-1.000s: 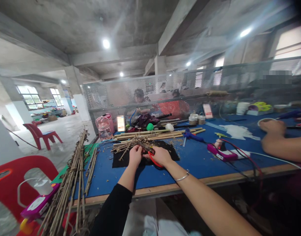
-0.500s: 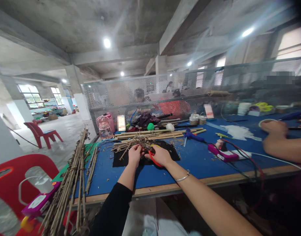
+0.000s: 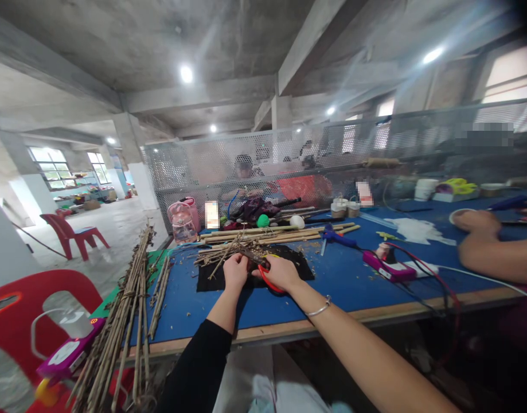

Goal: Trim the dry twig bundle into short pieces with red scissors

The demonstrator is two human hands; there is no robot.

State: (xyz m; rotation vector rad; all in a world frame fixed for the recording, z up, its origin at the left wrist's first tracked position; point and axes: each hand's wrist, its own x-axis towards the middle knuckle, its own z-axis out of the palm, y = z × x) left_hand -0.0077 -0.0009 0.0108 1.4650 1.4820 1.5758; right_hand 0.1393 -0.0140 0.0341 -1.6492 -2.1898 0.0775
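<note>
My right hand [image 3: 284,273] is closed round the red-handled cutters [image 3: 269,281], whose dark jaws point left toward my other hand. Close beside the jaws, my left hand [image 3: 235,272] is pinched shut; what lies between its fingertips is too small to make out. Both hands are over a black cloth [image 3: 304,265] on the blue tabletop. A heap of thin dry twigs [image 3: 211,256] with loose scraps spreads over the cloth's back left part, just beyond my fingers.
Long bamboo sticks [image 3: 289,235] lie behind the twigs. A bundle of dry stalks [image 3: 128,298] leans over the left table end, near a red chair [image 3: 69,281]. A glue gun [image 3: 338,236] and purple power strip [image 3: 390,268] are to the right, before a co-worker's arm [image 3: 487,252].
My hands stay almost in place over the cloth. The cutters and my left fingertips have shifted only slightly.
</note>
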